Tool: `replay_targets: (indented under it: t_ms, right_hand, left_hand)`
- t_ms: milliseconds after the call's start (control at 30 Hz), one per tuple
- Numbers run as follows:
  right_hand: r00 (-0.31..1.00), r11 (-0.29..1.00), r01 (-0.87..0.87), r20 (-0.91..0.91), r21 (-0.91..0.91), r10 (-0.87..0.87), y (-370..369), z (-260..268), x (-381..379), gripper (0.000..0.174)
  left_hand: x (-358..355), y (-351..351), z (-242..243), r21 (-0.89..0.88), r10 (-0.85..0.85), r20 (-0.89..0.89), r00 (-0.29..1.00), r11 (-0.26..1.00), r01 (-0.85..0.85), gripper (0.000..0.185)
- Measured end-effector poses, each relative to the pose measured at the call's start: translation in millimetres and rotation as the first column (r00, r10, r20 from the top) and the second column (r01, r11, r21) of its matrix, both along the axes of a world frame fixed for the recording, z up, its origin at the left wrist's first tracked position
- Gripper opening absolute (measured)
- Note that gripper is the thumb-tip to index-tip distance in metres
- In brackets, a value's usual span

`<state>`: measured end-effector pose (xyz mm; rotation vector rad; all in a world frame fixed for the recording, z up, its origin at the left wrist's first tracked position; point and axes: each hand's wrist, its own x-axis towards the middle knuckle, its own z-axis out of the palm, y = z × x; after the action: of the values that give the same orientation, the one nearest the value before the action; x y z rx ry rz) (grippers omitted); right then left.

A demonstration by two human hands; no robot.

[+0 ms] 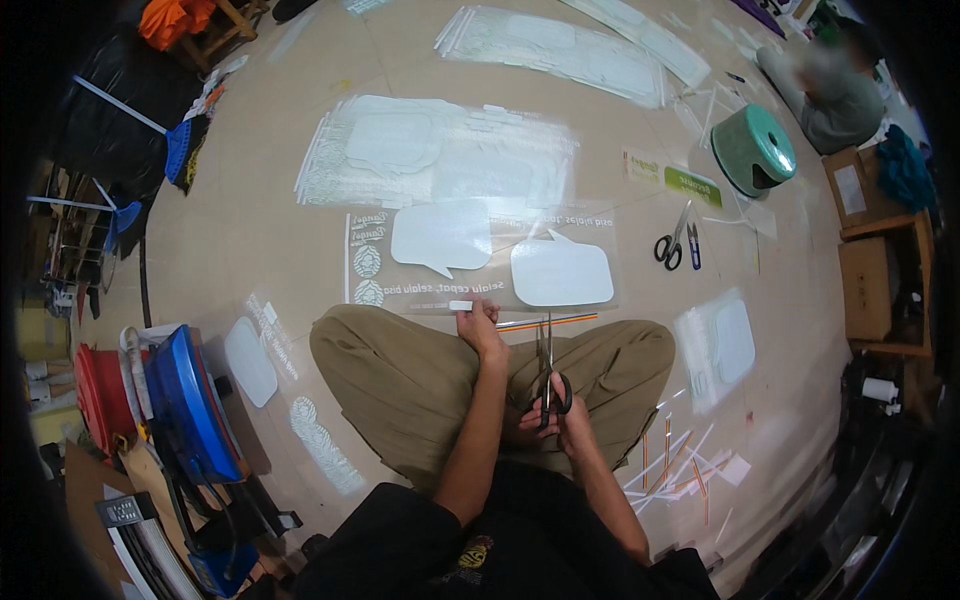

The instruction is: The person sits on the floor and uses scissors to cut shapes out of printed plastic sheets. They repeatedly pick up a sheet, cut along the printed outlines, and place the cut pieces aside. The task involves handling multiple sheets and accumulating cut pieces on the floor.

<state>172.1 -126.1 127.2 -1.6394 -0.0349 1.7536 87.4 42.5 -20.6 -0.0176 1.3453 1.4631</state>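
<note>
My right hand point(559, 424) holds a pair of scissors point(545, 375) with dark handles. Their blades point away from me, slightly apart, and cross a thin strip with coloured stripes point(574, 321). At the near edge of a clear printed sheet point(427, 292), my left hand point(480, 322) pinches the plastic beside a small white rectangle. Two white speech-bubble shapes point(562, 271) and mirrored writing are on this sheet. Whether the striped strip is still joined to the sheet, I cannot tell.
Beyond lie stacked clear sheets point(450, 150) and another stack point(555, 52). To the right are other scissors point(673, 240), thread snips point(694, 246), a green stool point(754, 150) and strip offcuts point(675, 472). Cut pieces point(251, 360) lie left, near a blue plastic object point(191, 405). A person point(840, 97) sits far right.
</note>
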Motion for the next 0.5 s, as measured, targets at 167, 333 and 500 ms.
replay_targets:
  t_ms: [167,333,500]
  right_hand:
    - [0.996,0.996,-0.082,-0.028,-0.032,0.081,10.9,0.8,2.4,0.074]
    - [0.998,0.996,-0.069,-0.008,0.05,0.069,30.3,-9.5,-2.8,0.068]
    - [1.0,0.995,-0.029,0.009,0.093,0.028,52.2,-27.0,-5.8,0.061]
  left_hand:
    - [4.3,-3.5,1.0,-0.006,-0.339,0.024,0.94,0.941,0.339,0.016]
    - [7.2,-5.7,5.5,-0.027,-0.379,0.037,0.925,0.925,0.38,0.015]
    - [5.0,-7.6,8.6,-0.018,-0.397,0.027,0.918,0.918,0.397,0.018]
